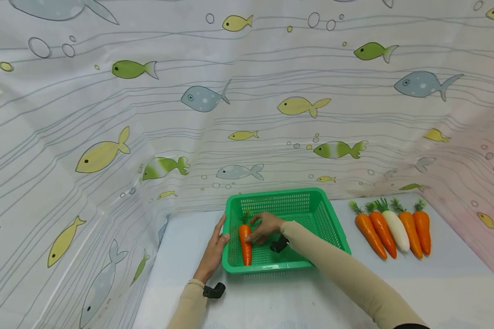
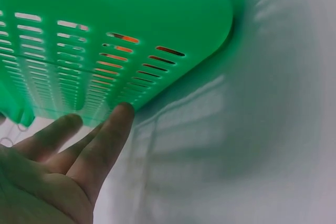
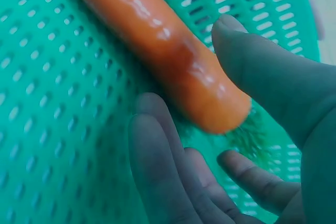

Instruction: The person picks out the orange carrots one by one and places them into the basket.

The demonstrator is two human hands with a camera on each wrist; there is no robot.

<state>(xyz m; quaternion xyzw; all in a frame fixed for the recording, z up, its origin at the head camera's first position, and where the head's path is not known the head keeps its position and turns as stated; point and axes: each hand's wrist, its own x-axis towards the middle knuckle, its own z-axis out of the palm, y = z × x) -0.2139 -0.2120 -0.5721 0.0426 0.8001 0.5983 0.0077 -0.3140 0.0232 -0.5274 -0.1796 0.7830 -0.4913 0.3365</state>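
Observation:
A green plastic basket point(image 1: 288, 265) with slotted walls stands on the white table. Inside, along its left wall, lies an orange carrot point(image 1: 245, 244) with its leafy green top toward the back. My right hand point(image 1: 266, 226) reaches into the basket beside this carrot. In the right wrist view, the thumb is close to the carrot point(image 3: 163, 51) and the other fingers spread apart below it; whether the thumb touches cannot be told. My left hand point(image 1: 213, 251) rests against the outside of the basket's left wall, its fingers point(image 2: 105, 150) extended along the slots.
Right of the basket several vegetables lie in a row: orange carrots point(image 1: 423, 230) and one white radish point(image 1: 396, 230), leafy tops toward the back. A fish-patterned sheet point(image 1: 271, 151) hangs behind the table and along its sides.

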